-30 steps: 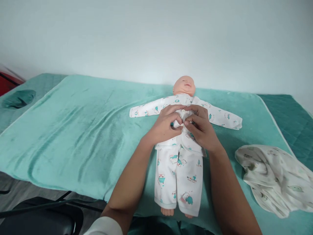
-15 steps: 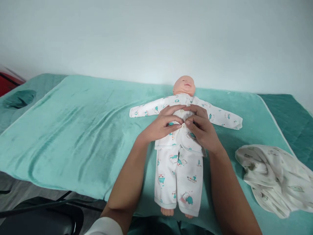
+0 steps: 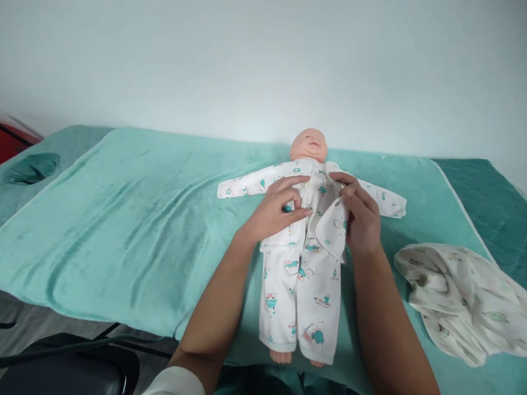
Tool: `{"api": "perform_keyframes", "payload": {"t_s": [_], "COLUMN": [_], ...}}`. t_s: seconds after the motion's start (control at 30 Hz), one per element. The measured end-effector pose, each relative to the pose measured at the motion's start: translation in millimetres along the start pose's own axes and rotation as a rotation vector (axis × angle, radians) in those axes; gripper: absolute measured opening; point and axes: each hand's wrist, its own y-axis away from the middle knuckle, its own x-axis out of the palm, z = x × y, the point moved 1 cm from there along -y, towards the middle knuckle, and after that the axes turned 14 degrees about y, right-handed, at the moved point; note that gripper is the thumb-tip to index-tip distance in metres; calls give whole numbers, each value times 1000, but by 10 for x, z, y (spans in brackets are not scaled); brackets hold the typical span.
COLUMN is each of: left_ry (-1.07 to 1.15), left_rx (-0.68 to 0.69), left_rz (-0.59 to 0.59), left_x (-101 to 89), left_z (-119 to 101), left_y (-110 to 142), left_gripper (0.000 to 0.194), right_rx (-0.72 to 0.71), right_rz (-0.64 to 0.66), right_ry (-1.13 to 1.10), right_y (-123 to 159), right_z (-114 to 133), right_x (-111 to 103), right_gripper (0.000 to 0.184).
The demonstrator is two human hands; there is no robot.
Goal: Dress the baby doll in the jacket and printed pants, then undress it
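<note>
A baby doll (image 3: 308, 145) lies on its back, arms spread, dressed in a white printed pajama top (image 3: 284, 236) and matching pants (image 3: 278, 296). My right hand (image 3: 364, 214) grips the top's front flap on the right side and holds it folded back, so the front gapes at mid-chest. On the other front edge, beside the buttons, my left hand (image 3: 282, 206) is closed with thumb and fingers on the fabric. The doll's bare toes show below the pant cuffs.
A crumpled white printed cloth (image 3: 465, 302) lies on the right of the green-covered bed (image 3: 123, 230). The bed's face hole (image 3: 33, 168) is at far left. A pale wall (image 3: 230, 66) stands behind, and a black chair (image 3: 69, 362) is at lower left.
My right hand has moved right and pulled its side of the top's front away from the middle, opening it. My left hand stays nearly in place at the other edge.
</note>
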Motion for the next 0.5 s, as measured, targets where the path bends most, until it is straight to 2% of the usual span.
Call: {"api": "perform_keyframes", "payload": {"t_s": [0.13, 0.2, 0.27, 0.4, 0.5], "left_ry": [-33, -65, -110, -129, 6], "left_rx": [11, -10, -41, -47, -100], "left_rz": [-182, -248, -276, -287, -424], "left_x": [126, 172, 205, 232, 120], "left_z": [38, 41, 26, -27, -9], "left_y": [-12, -12, -7, -10, -16], "left_gripper": [25, 28, 20, 15, 15], "right_rx": [396, 484, 485, 388, 357], "right_rz": [-363, -422, -355, -201, -158], "right_ry": [-134, -82, 56, 270, 297], "right_y": [-82, -121, -139, -125, -141], "right_z": [-186, -287, -346, -309, -256], "right_x": [-63, -79, -63, 26, 26], "right_gripper": [22, 21, 28, 34, 31]}}
